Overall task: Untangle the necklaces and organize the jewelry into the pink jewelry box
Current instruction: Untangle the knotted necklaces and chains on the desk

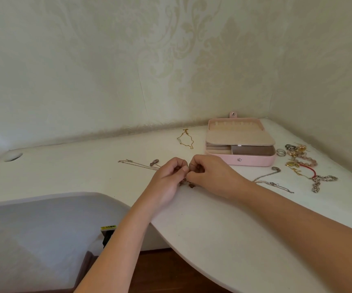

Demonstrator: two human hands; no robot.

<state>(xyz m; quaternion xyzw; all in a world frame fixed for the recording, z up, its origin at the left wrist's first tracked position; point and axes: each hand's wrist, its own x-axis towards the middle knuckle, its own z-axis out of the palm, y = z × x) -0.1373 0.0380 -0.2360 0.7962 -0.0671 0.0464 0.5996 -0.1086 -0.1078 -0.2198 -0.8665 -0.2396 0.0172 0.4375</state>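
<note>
Tangled necklace [187,180]: fine chain with small dark bits, bunched between my two hands just above the white table [213,218], near the front edge. Left hand [168,178] curled, fingertips pinching the chain on one side. Right hand [209,172] curled, pinching the same knot from the other side; the hands nearly touch. How bad the knot is, can't tell: too small and mostly hidden by fingers.

Outward, hands as clock centre:
- 9–10 o'clock: silver chain with pendant [141,164], lying loose; its near end runs in under my left hand.
- 12 o'clock: gold necklace [185,139], laid out on its own near the wall.
- 1–2 o'clock: pink jewelry box [240,160], open, lid back; nothing shows in the visible compartments.
- 3–4 o'clock: silver chains [272,182], overlapping.
- 2–3 o'clock, further out: pile of rings, beads and bracelets [298,157], plus a chunky link bracelet [321,181].

Progress judgement: early. One or two necklaces look separated; the knot is in hand, and nothing appears boxed yet. Left: finish this knot, the silver chains, then load everything.
</note>
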